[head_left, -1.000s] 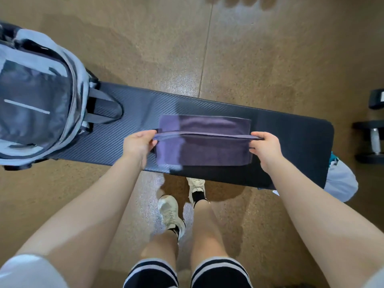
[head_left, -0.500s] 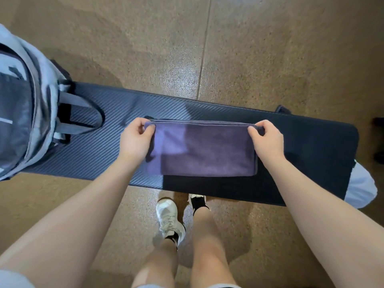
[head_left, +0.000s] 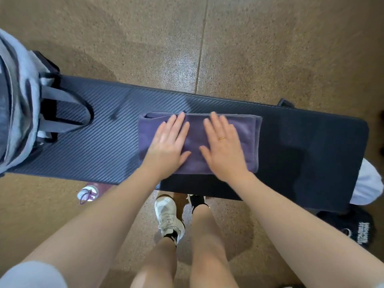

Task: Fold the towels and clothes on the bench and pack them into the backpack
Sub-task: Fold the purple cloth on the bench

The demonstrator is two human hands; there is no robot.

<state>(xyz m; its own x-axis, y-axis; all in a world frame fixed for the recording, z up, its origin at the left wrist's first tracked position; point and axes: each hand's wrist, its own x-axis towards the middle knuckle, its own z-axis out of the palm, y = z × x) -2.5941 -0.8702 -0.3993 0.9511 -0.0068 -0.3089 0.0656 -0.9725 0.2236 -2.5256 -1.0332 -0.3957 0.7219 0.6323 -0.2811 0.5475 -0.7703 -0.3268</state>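
Pressing: both palms flat on the folded purple towel [head_left: 247, 140], fingers spread, gripping nothing.
Left hand [head_left: 166, 145]: on towel's left half, covering it.
Right hand [head_left: 223, 147]: on towel's middle, ring on one finger.
Towel position: mid-bench [head_left: 108, 138], near my edge.
Backpack [head_left: 19, 96]: on bench's left end, cut off by frame; opening not readable.
Hidden: towel layers under my palms.
Pale cloth [head_left: 366, 183]: hangs off bench's right end, partly covered.
Floor: bottle [head_left: 88, 193] under near edge; dark printed item [head_left: 353, 227], identity unclear.
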